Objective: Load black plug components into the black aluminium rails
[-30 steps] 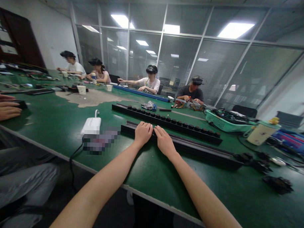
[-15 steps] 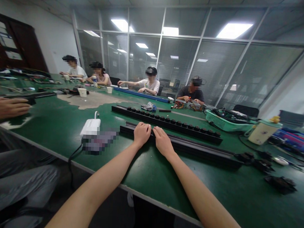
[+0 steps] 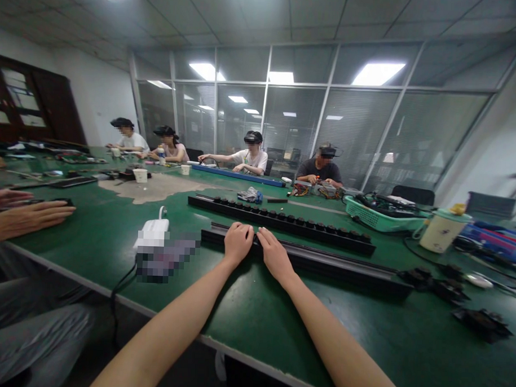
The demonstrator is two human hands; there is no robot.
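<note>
Both of my hands rest side by side on a long black rail [image 3: 323, 263] that lies across the green table [image 3: 254, 312]. My left hand [image 3: 237, 242] has its fingers curled over the rail's near edge. My right hand [image 3: 274, 253] lies on the rail with its fingers bent and close together, touching the left one. Behind it lies a second black rail [image 3: 282, 222] set with a row of round black knobs.
A white charger [image 3: 153, 233] with a black cable sits left of my hands. Loose black parts [image 3: 482, 322] lie at the right, near a teal basket [image 3: 378, 217] and a cream jug [image 3: 438, 231]. A neighbour's hands [image 3: 24, 216] are at the left; several people sit at the far side.
The camera has tilted upward, showing more ceiling. My hands have stayed on the rail. The neighbour's hand at the left has reached further over the table.
</note>
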